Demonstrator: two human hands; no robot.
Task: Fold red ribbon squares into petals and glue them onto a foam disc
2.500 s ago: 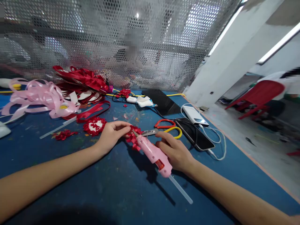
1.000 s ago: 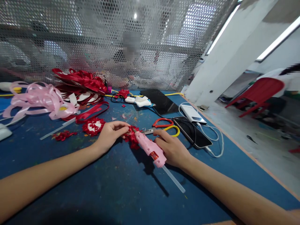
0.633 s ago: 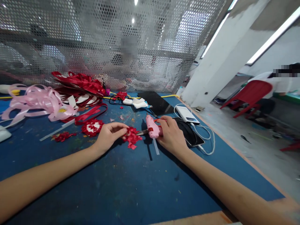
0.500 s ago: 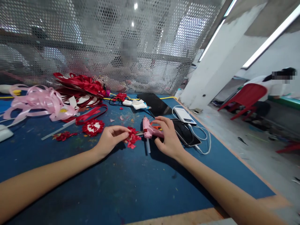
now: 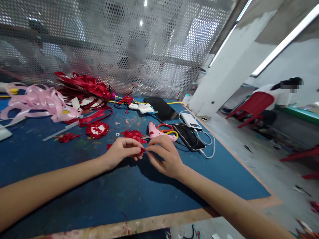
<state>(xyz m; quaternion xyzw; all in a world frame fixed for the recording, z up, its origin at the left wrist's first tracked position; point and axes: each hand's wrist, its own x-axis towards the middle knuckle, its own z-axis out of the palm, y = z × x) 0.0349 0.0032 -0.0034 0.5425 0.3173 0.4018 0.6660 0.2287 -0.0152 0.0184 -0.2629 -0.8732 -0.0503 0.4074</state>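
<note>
My left hand point(image 5: 124, 151) is closed in a pinch on a small red ribbon piece point(image 5: 142, 151) just above the table. Opposite it, my right hand point(image 5: 165, 156) has its thumb and fingertips together at the piece's right edge. A pink glue gun point(image 5: 155, 131) lies right behind my right hand. Partly under it are scissors with orange and yellow handles point(image 5: 165, 126). Behind my fingers sits a heap of red ribbon petals point(image 5: 134, 135). A red rosette with a white centre point(image 5: 97, 129) lies to the left, beside a clear glue stick point(image 5: 59, 131).
Pink ribbon point(image 5: 40, 101) and a stack of red ribbon pieces point(image 5: 82, 88) fill the back left. A phone point(image 5: 190, 137), a white power bank point(image 5: 191, 120) and cables lie at right. Perforated metal sheeting point(image 5: 112, 43) stands behind the table. A person sits on a red chair point(image 5: 259, 103) beyond.
My right hand has let go of the glue gun, now lying on the table, and moved left to my left hand. The left hand has come nearer, holding a small red ribbon piece.
</note>
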